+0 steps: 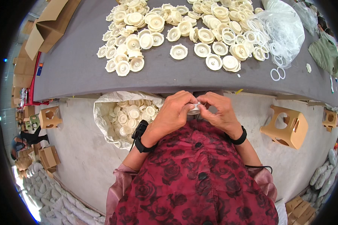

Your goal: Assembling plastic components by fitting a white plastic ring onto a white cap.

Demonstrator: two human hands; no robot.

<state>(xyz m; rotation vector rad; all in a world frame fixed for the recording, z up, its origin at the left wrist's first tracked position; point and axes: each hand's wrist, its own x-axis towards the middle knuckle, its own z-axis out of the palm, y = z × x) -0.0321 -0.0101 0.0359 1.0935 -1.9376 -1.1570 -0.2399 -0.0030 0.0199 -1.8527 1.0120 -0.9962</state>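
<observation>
Close to my body, just below the table's front edge, my left hand (174, 110) and my right hand (218, 111) meet with fingers closed. Between them they pinch a whitish round plastic cap (194, 110), partly hidden by my fingertips. Whether a sealing ring is on it I cannot tell. Many cream round caps (178, 51) with a central stub lie heaped on the table (139, 82). At the right of the heap, clear thin rings (278, 74) spill from a transparent plastic bag (283, 28).
An open white sack (103, 112) of similar caps stands below the table, left of my hands. Tan plastic stools (50, 117) stand left and right (289, 127). A cardboard box (50, 28) sits at the table's far left, a green cloth (325, 54) at the right.
</observation>
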